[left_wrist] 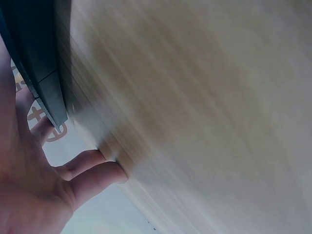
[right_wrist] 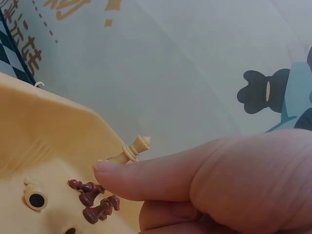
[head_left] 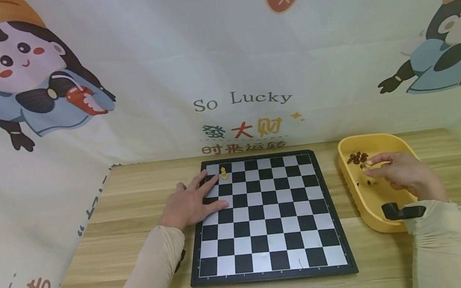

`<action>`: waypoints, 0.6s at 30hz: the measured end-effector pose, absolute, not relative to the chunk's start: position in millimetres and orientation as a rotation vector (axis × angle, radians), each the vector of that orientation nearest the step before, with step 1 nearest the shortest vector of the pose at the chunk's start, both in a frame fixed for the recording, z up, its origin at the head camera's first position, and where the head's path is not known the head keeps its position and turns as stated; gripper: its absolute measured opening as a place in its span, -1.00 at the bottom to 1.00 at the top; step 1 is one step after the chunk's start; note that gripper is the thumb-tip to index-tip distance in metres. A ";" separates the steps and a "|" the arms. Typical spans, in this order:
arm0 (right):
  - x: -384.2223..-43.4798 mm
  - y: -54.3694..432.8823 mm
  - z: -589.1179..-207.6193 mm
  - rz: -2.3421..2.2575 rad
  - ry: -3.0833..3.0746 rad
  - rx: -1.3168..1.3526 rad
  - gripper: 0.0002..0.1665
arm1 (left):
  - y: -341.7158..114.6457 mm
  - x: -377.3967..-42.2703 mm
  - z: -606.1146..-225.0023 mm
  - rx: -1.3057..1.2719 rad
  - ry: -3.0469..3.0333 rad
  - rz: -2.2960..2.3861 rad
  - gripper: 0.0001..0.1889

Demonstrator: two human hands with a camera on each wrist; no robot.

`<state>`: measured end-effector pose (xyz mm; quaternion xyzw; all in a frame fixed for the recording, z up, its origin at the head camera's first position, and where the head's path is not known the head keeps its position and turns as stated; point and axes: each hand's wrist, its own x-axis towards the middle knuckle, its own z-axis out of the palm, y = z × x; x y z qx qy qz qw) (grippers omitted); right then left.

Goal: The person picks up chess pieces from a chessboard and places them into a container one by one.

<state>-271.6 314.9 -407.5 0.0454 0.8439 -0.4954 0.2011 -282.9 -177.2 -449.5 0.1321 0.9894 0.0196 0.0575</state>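
Note:
My right hand [head_left: 409, 174] is over the yellow tray and pinches a cream chess piece [right_wrist: 138, 146] with a crown-like top between thumb and fingers. Under it, several dark brown chess pieces [right_wrist: 100, 209] lie in the tray, with a cream piece [right_wrist: 35, 196] on its side nearby. My left hand [head_left: 190, 205] rests with spread fingers across the left edge of the black-and-white chessboard [head_left: 265, 210]. One cream chess piece [head_left: 224, 173] stands near the board's far left corner, just beyond the left fingertips.
The yellow tray [head_left: 364, 210] sits right of the board on the wooden table [head_left: 130, 203]. A printed white cloth [head_left: 216, 64] hangs behind and along both sides. A black strap piece [head_left: 402, 211] shows at the right wrist.

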 end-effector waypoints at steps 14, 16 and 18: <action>-270.3 313.7 -407.3 -1.360 2.366 0.135 -0.44 | -177.3 -283.2 -451.1 0.404 2.999 0.065 -0.07; -269.8 313.0 -406.5 -1.351 2.367 0.138 -0.39 | -177.6 -282.5 -450.8 0.408 3.001 0.062 -0.08; -269.5 312.7 -406.0 -1.346 2.368 0.142 -0.38 | -177.8 -282.1 -450.2 0.410 3.006 0.060 -0.08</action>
